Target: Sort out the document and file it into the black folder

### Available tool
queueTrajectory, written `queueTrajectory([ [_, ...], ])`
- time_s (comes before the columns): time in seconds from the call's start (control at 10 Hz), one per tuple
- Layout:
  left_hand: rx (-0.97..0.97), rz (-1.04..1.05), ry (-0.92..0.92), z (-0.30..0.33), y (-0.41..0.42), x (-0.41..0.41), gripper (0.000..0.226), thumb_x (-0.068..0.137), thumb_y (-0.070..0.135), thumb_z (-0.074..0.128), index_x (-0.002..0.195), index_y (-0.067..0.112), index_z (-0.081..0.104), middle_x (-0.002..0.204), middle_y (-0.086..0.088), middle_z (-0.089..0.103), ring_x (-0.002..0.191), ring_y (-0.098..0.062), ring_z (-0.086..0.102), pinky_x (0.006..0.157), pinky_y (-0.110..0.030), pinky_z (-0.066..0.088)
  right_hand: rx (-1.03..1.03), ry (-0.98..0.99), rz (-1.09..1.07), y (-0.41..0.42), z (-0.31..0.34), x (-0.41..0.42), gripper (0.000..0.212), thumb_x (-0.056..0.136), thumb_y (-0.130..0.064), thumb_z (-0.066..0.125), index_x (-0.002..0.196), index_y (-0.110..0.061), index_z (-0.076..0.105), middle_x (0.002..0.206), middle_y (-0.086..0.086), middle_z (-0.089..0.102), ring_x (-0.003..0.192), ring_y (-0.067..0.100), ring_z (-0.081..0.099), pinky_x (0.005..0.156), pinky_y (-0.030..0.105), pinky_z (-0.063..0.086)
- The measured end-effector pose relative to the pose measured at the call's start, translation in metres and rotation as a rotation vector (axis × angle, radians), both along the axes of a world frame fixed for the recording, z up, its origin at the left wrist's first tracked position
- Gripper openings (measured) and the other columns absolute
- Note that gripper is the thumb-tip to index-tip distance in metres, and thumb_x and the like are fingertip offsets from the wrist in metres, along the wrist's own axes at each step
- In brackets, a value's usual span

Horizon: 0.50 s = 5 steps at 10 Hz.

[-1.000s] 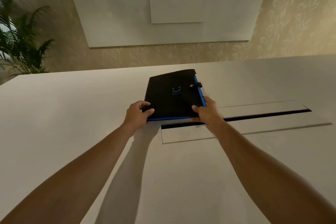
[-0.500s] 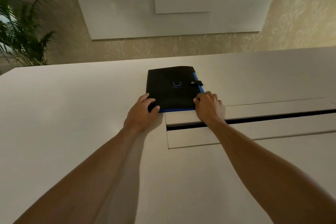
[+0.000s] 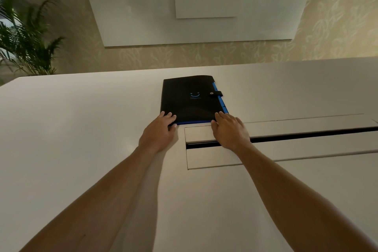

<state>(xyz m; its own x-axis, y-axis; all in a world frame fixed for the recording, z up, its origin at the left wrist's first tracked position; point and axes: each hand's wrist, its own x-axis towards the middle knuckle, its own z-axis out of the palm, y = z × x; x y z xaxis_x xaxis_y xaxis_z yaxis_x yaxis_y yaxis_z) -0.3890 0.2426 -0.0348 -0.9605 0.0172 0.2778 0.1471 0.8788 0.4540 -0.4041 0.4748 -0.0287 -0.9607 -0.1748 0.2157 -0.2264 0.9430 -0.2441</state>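
Observation:
The black folder (image 3: 190, 98) lies flat and closed on the white table (image 3: 81, 129), with a blue edge along its right and near sides, a snap strap on the right and a small blue smile mark on the cover. My left hand (image 3: 158, 133) lies flat at its near left corner, fingertips on the cover. My right hand (image 3: 230, 131) lies flat at the near right corner, fingers spread and touching the edge. No loose document is in view.
A long hatch with a dark slot (image 3: 286, 135) is set into the table just right of my hands. A potted palm (image 3: 22, 32) stands beyond the far left corner. White panels (image 3: 184, 6) hang on the patterned wall behind.
The folder, held slightly raised in both hands a second ago, now rests on the table farther from me. Both hands have loosened from gripping to lying flat at its near corners.

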Motion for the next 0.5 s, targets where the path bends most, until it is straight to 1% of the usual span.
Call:
queueTrajectory([
  [0.1,-0.002,-0.004,0.007,0.001,0.001,0.005,0.044,0.099,0.032,0.043,0.141,0.021,0.047,0.152,0.003,0.040,0.145,-0.014,0.025,0.114,-0.037,0.027,-0.017,0.042,-0.011,0.000,0.006,0.006,0.036,0.101,-0.037,0.025,0.104,-0.017,0.055,0.101,0.003,0.062,0.099,0.020,0.061,0.095,0.043,0.048],
  [0.2,0.000,0.004,-0.006,0.003,0.000,0.014,0.045,0.100,0.033,0.041,0.143,0.020,0.044,0.154,0.002,0.036,0.146,-0.014,0.022,0.115,-0.037,0.025,-0.021,0.067,-0.024,-0.002,0.011,0.014,0.034,0.102,-0.039,0.027,0.091,-0.020,0.053,0.088,0.000,0.061,0.088,0.018,0.062,0.088,0.041,0.051],
  [0.3,0.006,0.014,0.023,0.008,-0.002,0.027,0.048,0.102,0.037,0.036,0.147,0.021,0.036,0.159,0.002,0.026,0.148,-0.015,0.015,0.116,-0.034,0.019,-0.051,0.149,-0.050,-0.001,0.020,0.024,0.039,0.102,-0.042,0.030,0.111,-0.017,0.058,0.112,0.005,0.065,0.111,0.022,0.058,0.099,0.044,0.046],
  [0.4,-0.053,0.027,0.068,0.008,-0.013,0.052,0.047,0.102,0.037,0.033,0.145,0.019,0.039,0.157,0.000,0.031,0.147,-0.016,0.019,0.117,-0.033,0.019,-0.109,0.207,-0.013,-0.003,0.028,0.042,0.044,0.102,-0.041,0.034,0.128,-0.012,0.054,0.131,0.007,0.060,0.129,0.024,0.049,0.112,0.048,0.035],
  [0.5,-0.102,0.017,0.043,0.013,-0.024,0.081,0.050,0.101,0.040,0.034,0.144,0.016,0.041,0.156,-0.001,0.033,0.147,-0.018,0.021,0.119,-0.034,0.018,-0.095,0.187,0.013,-0.016,0.036,0.066,0.049,0.102,-0.042,0.036,0.133,-0.009,0.053,0.135,0.008,0.059,0.132,0.024,0.048,0.112,0.042,0.034],
])
